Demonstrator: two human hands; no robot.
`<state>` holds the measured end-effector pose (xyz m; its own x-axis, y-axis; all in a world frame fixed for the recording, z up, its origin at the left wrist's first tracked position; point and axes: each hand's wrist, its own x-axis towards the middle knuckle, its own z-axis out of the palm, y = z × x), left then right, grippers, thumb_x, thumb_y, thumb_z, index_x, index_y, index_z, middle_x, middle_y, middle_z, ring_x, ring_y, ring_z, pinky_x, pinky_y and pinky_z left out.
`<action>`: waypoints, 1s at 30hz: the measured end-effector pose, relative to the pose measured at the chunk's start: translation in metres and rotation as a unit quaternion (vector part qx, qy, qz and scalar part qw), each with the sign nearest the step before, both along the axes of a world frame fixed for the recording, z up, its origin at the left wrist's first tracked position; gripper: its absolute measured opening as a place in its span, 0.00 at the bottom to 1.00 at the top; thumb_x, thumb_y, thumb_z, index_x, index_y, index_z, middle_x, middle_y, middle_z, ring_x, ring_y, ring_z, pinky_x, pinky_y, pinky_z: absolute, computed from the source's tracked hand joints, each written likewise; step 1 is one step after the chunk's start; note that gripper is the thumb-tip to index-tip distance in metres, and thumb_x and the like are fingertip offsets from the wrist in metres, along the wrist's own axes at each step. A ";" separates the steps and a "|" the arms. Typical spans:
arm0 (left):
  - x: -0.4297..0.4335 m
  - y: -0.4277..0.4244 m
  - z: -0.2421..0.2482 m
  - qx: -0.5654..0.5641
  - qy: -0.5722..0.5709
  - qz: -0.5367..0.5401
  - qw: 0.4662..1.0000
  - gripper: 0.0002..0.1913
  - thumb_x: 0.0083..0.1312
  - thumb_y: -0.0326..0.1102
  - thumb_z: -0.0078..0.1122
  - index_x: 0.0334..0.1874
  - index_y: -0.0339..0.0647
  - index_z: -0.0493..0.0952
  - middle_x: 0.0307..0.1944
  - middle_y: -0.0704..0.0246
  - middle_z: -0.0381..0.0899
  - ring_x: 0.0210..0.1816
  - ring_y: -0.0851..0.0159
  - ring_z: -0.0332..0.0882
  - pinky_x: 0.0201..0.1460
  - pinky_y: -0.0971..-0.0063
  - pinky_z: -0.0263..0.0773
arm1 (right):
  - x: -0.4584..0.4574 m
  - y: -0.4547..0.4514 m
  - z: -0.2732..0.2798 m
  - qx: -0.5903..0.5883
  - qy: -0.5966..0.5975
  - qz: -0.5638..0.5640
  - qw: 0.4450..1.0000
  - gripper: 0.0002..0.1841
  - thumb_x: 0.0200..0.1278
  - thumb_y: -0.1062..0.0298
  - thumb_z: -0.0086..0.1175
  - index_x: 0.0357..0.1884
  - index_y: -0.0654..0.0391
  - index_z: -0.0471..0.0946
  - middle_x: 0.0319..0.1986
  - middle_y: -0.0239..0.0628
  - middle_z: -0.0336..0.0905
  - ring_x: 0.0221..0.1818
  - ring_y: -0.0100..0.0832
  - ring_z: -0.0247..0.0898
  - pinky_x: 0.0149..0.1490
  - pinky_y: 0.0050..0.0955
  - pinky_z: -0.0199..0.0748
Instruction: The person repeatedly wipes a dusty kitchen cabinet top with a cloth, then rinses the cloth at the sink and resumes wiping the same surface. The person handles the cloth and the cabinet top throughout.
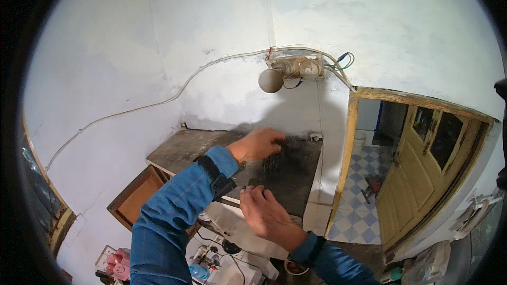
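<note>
Blurred and with its fingers bent, my left hand (258, 145) is over the dark, dusty top of a wooden cabinet (200, 144). Dark specks show beneath its fingers, too smeared to identify. Whether it holds anything is unclear. My right hand (269, 215) is at the cabinet's front edge, fingers together and curled forward; the space under its fingers is hidden. At the cabinet's left side a wooden drawer (136, 196) sticks out. A pale panel (241, 225) shows on the front below my hands.
A dusty light bulb (270, 80) and socket board (305, 67) with loose wires are on the wall above. To the right, a yellow wooden door (420, 178) stands open onto a tiled floor (352, 206). Below lie a blue plastic bottle (199, 271) and a pink container (119, 264).
</note>
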<state>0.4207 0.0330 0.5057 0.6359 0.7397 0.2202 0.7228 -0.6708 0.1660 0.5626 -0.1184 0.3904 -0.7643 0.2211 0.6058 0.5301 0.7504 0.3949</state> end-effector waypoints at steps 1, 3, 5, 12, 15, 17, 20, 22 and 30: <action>-0.001 0.011 -0.002 -0.002 -0.012 0.013 1.000 0.17 0.69 0.36 0.65 0.58 0.37 0.81 0.49 0.52 0.86 0.51 0.47 0.84 0.58 0.54 0.76 | 0.000 -0.001 0.002 -0.006 -0.009 -0.006 1.000 0.27 0.66 0.70 0.51 0.64 0.80 0.73 0.54 0.67 0.73 0.54 0.53 0.69 0.57 0.45 0.72; 0.002 0.030 -0.009 0.009 -0.022 0.060 0.998 0.17 0.71 0.36 0.64 0.59 0.38 0.81 0.50 0.52 0.86 0.53 0.48 0.84 0.60 0.55 0.76 | -0.001 -0.002 0.004 -0.005 -0.018 -0.013 1.000 0.27 0.66 0.69 0.52 0.63 0.79 0.74 0.54 0.66 0.74 0.55 0.52 0.68 0.58 0.44 0.72; 0.019 0.041 -0.032 -0.005 -0.047 0.042 0.998 0.21 0.70 0.39 0.65 0.63 0.40 0.79 0.56 0.51 0.84 0.58 0.45 0.82 0.63 0.53 0.75 | -0.003 -0.002 0.001 0.005 -0.012 -0.019 1.000 0.27 0.66 0.67 0.53 0.62 0.77 0.75 0.53 0.64 0.75 0.56 0.52 0.68 0.59 0.43 0.72; 0.075 0.052 -0.033 -0.081 0.062 0.013 0.995 0.26 0.57 0.26 0.59 0.62 0.41 0.80 0.60 0.50 0.82 0.62 0.42 0.79 0.65 0.49 0.73 | -0.020 0.020 -0.046 0.207 -0.134 -0.138 0.959 0.13 0.66 0.63 0.61 0.46 0.60 0.80 0.43 0.48 0.79 0.51 0.45 0.74 0.56 0.41 0.76; 0.099 0.030 -0.017 -0.083 0.087 -0.112 0.986 0.26 0.55 0.23 0.61 0.59 0.42 0.82 0.55 0.51 0.84 0.56 0.45 0.82 0.61 0.51 0.77 | -0.023 0.037 -0.061 0.602 -0.123 -0.341 0.712 0.13 0.65 0.60 0.65 0.45 0.57 0.80 0.43 0.44 0.81 0.47 0.41 0.78 0.52 0.40 0.79; 0.114 0.004 -0.016 -0.092 0.101 -0.144 0.980 0.23 0.56 0.23 0.64 0.56 0.40 0.83 0.54 0.52 0.85 0.53 0.46 0.83 0.59 0.53 0.77 | -0.019 0.040 -0.063 0.420 -0.067 -0.297 0.855 0.16 0.66 0.58 0.65 0.50 0.57 0.80 0.48 0.45 0.81 0.49 0.43 0.78 0.55 0.42 0.78; 0.118 -0.038 -0.027 -0.076 0.102 -0.151 0.980 0.20 0.56 0.22 0.66 0.53 0.37 0.83 0.52 0.52 0.84 0.55 0.43 0.82 0.58 0.50 0.77 | -0.007 0.030 -0.053 -0.205 0.024 -0.037 0.978 0.22 0.70 0.56 0.63 0.58 0.60 0.79 0.58 0.49 0.79 0.57 0.47 0.77 0.62 0.47 0.76; 0.106 -0.055 -0.033 -0.060 0.087 -0.160 0.981 0.20 0.56 0.23 0.66 0.53 0.37 0.83 0.51 0.52 0.84 0.54 0.42 0.82 0.56 0.50 0.78 | 0.000 0.017 -0.042 -0.248 0.082 0.110 0.959 0.26 0.68 0.56 0.62 0.63 0.61 0.78 0.66 0.55 0.73 0.65 0.52 0.72 0.68 0.53 0.72; -0.040 -0.062 -0.035 0.009 -0.035 -0.103 0.994 0.21 0.53 0.25 0.67 0.52 0.37 0.82 0.50 0.49 0.83 0.54 0.38 0.80 0.55 0.49 0.76 | 0.004 -0.008 -0.008 -0.048 0.018 0.026 0.998 0.29 0.69 0.67 0.58 0.66 0.77 0.73 0.61 0.68 0.71 0.64 0.56 0.68 0.64 0.53 0.72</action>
